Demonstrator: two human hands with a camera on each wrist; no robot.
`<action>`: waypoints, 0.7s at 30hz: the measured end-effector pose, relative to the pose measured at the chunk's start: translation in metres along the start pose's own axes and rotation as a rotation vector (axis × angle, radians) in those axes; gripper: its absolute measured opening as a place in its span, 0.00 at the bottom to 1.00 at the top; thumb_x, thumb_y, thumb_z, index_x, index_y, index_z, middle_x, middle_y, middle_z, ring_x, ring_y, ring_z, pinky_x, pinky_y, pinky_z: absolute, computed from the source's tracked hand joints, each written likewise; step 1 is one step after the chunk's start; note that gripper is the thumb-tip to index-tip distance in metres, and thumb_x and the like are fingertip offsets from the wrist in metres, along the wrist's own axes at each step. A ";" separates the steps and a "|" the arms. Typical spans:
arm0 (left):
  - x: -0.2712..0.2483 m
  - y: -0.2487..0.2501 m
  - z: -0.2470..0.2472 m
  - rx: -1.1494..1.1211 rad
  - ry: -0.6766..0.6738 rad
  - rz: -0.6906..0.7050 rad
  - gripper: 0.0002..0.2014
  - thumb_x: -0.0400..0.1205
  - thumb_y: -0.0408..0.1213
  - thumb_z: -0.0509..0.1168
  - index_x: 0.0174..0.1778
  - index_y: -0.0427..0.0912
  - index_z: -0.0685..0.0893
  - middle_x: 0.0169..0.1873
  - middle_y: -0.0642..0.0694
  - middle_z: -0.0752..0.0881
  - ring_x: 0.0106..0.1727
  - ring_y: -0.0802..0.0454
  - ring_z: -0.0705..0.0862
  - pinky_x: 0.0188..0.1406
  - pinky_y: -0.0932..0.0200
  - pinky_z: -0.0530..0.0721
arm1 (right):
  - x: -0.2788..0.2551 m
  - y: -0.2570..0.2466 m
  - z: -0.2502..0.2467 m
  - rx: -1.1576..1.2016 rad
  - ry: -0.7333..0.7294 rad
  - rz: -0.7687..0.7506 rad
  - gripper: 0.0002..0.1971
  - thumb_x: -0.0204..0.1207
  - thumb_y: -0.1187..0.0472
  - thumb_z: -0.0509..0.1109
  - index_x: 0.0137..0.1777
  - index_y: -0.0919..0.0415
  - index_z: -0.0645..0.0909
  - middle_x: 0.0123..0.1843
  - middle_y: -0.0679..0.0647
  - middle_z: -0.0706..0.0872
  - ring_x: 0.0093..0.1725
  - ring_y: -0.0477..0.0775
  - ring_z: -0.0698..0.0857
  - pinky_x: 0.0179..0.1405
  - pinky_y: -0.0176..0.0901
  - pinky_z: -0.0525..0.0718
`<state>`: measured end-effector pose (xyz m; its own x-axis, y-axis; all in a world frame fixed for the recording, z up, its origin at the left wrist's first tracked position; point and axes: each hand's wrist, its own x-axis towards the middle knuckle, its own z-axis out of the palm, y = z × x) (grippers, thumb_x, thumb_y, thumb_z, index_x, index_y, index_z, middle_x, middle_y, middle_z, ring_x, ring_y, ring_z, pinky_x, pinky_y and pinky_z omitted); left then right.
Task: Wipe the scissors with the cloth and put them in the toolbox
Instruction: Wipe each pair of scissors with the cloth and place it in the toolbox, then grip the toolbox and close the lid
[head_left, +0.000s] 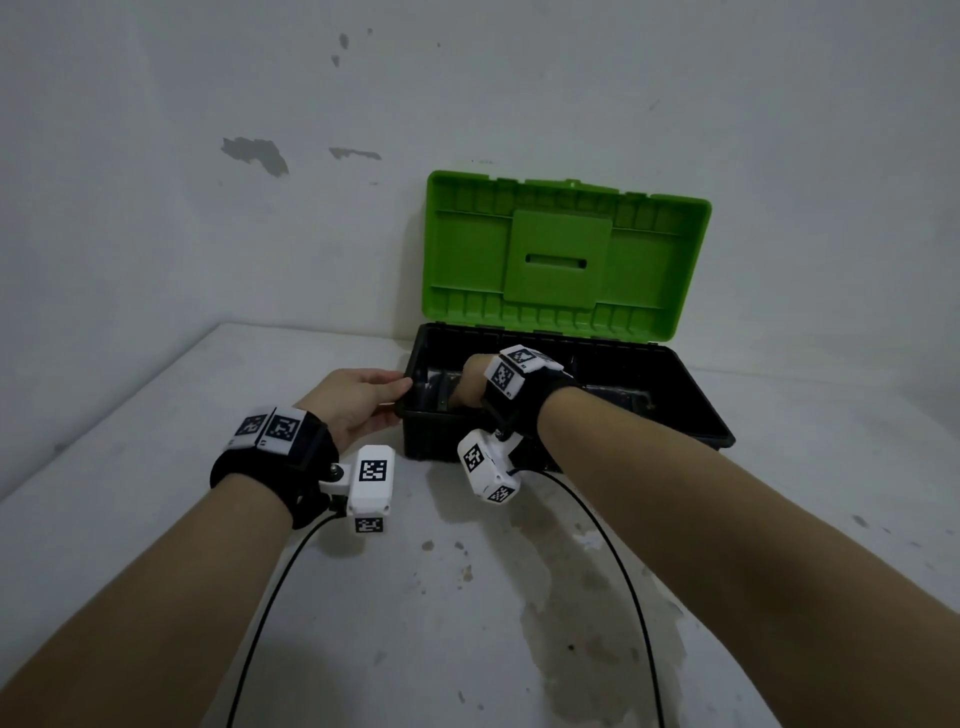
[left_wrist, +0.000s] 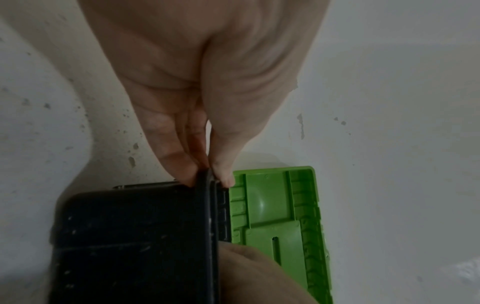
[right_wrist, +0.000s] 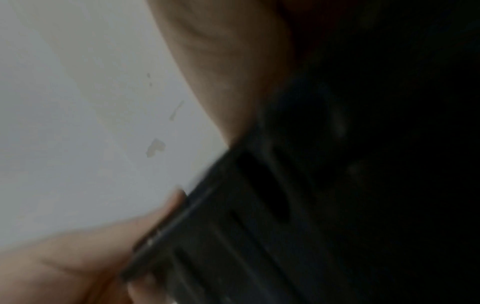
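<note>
Toolbox (head_left: 675, 410): open on bench (head_left: 156, 467). Left hand (head_left: 358, 400) pinches its rim. Right hand (head_left: 470, 384) reaches inside; fingers hidden, scissors unseen. Step, judged: placing. Next: withdraw hand.

Dim flat light, right wrist view blurred, dark

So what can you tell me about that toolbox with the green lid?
The toolbox is a plastic case with a black tub and a bright green lid, ribbed inside, swung fully open and standing upright near the wall. It sits on a stained white table. The left hand pinches the rim at its left end; the right hand reaches down inside, its fingers hidden.
</note>
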<state>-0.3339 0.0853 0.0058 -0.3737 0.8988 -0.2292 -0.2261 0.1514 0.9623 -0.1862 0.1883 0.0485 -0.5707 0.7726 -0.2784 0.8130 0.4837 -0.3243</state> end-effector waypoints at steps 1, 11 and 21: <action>0.000 0.000 0.000 0.000 0.004 0.001 0.08 0.84 0.27 0.68 0.58 0.35 0.85 0.42 0.43 0.90 0.39 0.54 0.87 0.29 0.68 0.87 | -0.008 0.001 -0.008 0.046 0.016 0.017 0.16 0.76 0.57 0.72 0.61 0.65 0.84 0.60 0.64 0.86 0.49 0.56 0.79 0.42 0.44 0.79; -0.016 0.011 0.014 0.168 0.100 0.028 0.09 0.85 0.25 0.67 0.60 0.31 0.83 0.38 0.39 0.85 0.22 0.58 0.86 0.22 0.68 0.85 | -0.067 0.093 -0.066 0.348 0.292 0.265 0.13 0.73 0.57 0.75 0.46 0.69 0.89 0.44 0.60 0.92 0.34 0.56 0.86 0.38 0.49 0.86; -0.012 0.047 0.032 0.621 0.234 0.138 0.23 0.85 0.47 0.68 0.68 0.33 0.83 0.59 0.37 0.84 0.55 0.41 0.82 0.57 0.50 0.84 | -0.106 0.164 -0.076 0.451 0.466 0.243 0.11 0.74 0.54 0.73 0.45 0.62 0.89 0.44 0.59 0.92 0.45 0.62 0.91 0.47 0.61 0.90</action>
<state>-0.3117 0.0945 0.0588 -0.5630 0.8246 -0.0563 0.3707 0.3128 0.8745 0.0163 0.2168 0.0932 -0.1871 0.9823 -0.0060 0.7263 0.1342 -0.6742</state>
